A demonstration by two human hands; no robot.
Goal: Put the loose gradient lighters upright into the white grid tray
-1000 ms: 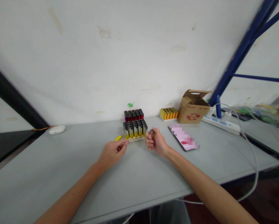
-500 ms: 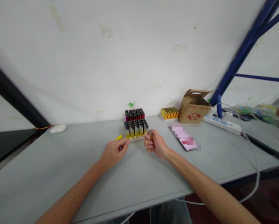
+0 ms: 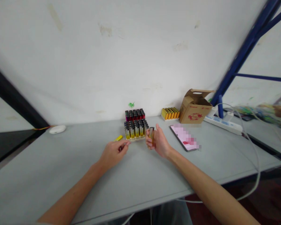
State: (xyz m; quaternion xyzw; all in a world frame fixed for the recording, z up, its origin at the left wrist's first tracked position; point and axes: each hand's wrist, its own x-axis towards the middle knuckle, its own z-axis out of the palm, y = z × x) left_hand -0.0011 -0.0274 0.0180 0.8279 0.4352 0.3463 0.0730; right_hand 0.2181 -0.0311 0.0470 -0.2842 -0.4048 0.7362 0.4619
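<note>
In my right hand is an upright lighter with a clear, amber-tinted body; the fingers wrap round it and the thumb stands up, off its top. My left hand rests on the table with thumb and forefinger pressed together at the front left corner of a pale tray. Whether anything sits in that pinch is too small to tell. Upright lighters with dark tops and yellow lower ends fill the tray in rows. A bright yellow object lies just behind my left hand.
Behind stands another batch of red and purple lighters. Further right are a block of orange-yellow lighters, an opened cardboard box, a phone and a power strip with white cable. A white oval device lies left.
My right thumb has lifted off the lighter's top and the fingers have loosened a little, so more of its body shows. My left hand has stayed in place.
</note>
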